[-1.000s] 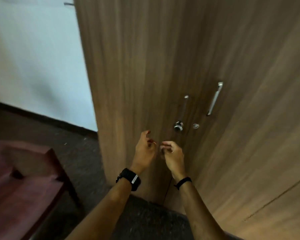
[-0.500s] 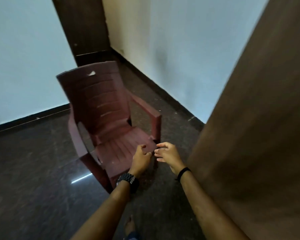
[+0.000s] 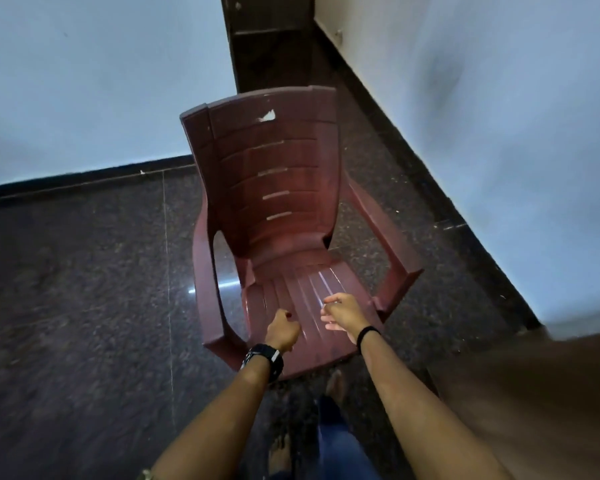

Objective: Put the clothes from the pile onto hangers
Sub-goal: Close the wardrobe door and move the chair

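- Clothes and hangers, the things this task turns on, appear nowhere in view; no pile shows on the seat, the floor or against the walls, so where they lie cannot be told.
- Nearest the camera, two bare forearms reach forward above a trouser leg (image 3: 329, 441) and a bare foot (image 3: 335, 382) on the dark floor (image 3: 84, 306).
- The left hand (image 3: 282, 329), with a black watch (image 3: 262, 358) on its wrist, has its fingers curled in and holds nothing.
- The right hand (image 3: 343, 315), with a thin black band (image 3: 368, 332) on its wrist, hangs with fingers loosely bent and also holds nothing; the two hands are near each other but apart.
- Both hover over the front of the maroon plastic chair (image 3: 274, 188), whose seat is bare.
- A blurred brown panel (image 3: 534, 393) fills the right edge.
- Beyond the chair stand pale walls (image 3: 84, 81) with a dark skirting, and a dark doorway (image 3: 271, 43) at the far end.
- Judging by the task alone, garments should be light, limp and prone to sliding; the shoulders or collar would be the sensible place to take hold, so the fabric hangs open for a hanger.
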